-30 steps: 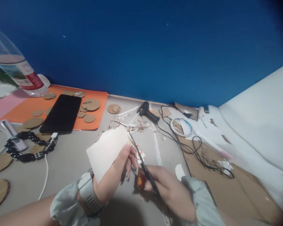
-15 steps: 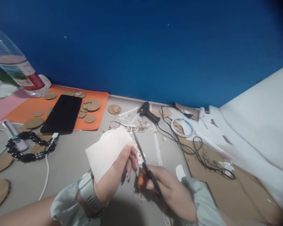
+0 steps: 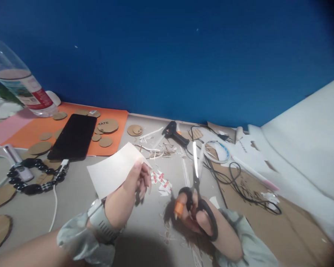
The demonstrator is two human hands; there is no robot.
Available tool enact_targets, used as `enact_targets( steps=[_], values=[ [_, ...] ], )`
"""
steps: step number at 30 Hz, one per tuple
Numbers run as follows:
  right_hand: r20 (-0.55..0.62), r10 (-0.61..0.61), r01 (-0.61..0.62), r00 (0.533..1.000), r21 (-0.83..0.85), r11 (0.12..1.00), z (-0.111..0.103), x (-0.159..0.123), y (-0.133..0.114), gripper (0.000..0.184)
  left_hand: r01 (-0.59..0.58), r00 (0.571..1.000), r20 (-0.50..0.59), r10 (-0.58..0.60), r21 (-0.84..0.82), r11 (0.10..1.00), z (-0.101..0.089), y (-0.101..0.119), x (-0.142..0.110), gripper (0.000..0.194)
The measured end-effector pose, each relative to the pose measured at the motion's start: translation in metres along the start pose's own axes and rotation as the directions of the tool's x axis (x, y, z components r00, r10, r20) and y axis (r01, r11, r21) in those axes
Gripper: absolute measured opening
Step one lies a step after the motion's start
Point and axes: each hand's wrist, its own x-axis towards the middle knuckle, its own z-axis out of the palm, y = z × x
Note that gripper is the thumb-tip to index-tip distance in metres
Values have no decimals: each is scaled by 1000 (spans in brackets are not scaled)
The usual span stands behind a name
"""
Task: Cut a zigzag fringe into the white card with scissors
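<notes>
A piece of white paper (image 3: pixel 114 170) is pinched between the thumb and fingers of my left hand (image 3: pixel 133 185), its flat face turned up. My right hand (image 3: pixel 196 218) grips black-handled scissors (image 3: pixel 196 178) by the finger loops, with the blades pointing away from me and slightly apart. The scissors are clear of the paper, off to its right. An orange band (image 3: pixel 179 208) wraps one finger of that hand. Small red-and-white paper scraps (image 3: pixel 161 181) lie on the table between both hands.
A black glue gun (image 3: pixel 175 134) lies at the back, its cord trailing right over a cardboard sheet (image 3: pixel 267 218). To the left are a black phone (image 3: pixel 74 137), a bead bracelet (image 3: pixel 33 189), cardboard discs (image 3: pixel 108 126) and a plastic bottle (image 3: pixel 30 89). A blue wall (image 3: pixel 167 63) stands behind.
My right hand has moved right and turned, taking the scissors away from the paper. My left hand has shifted left with the paper, and the red-and-white scraps show more fully.
</notes>
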Motion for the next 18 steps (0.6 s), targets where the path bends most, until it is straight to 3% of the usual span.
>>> enact_targets(
  steps=[8,13,18],
  values=[
    [-184,40,-61,982,-110,992,0,2,4,36,34,999,25,-36,59,998,3,7,-2,36],
    [-400,69,-164,914,-209,964,5,12,-8,27,22,1000,6,-22,75,997,4,8,-1,34],
    [-316,76,-192,946,-356,915,-3,25,-22,14,10,999,-45,-9,24,1000,5,13,-1,33]
  ],
)
